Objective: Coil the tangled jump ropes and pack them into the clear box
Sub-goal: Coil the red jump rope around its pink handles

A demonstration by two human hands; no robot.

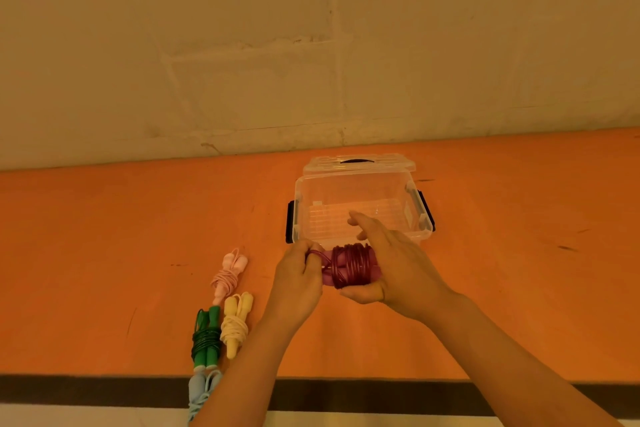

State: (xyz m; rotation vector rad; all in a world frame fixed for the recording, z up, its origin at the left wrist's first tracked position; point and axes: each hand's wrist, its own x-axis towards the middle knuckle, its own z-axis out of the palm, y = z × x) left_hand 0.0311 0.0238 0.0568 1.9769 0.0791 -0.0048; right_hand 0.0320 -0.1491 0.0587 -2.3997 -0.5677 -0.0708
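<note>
A dark red jump rope point(349, 267) is wound in a coil around its pink handles, held just in front of the clear box point(412, 218). My right hand point(391, 263) holds the bundle from the right, thumb underneath and fingers over the top. My left hand point(299, 276) pinches the loose end of the red cord at the bundle's left side. The box stands open and holds nothing, with its lid point(358, 163) leaning behind it. Coiled pink point(228, 276), yellow point(235, 324), green point(206, 340) and light blue point(201, 392) ropes lie at the left.
The orange table point(104, 253) meets a pale wall at the back. Black latches point(426, 211) stick out on both sides of the box. The table's dark front edge point(86, 390) runs below the ropes; the blue rope hangs over it.
</note>
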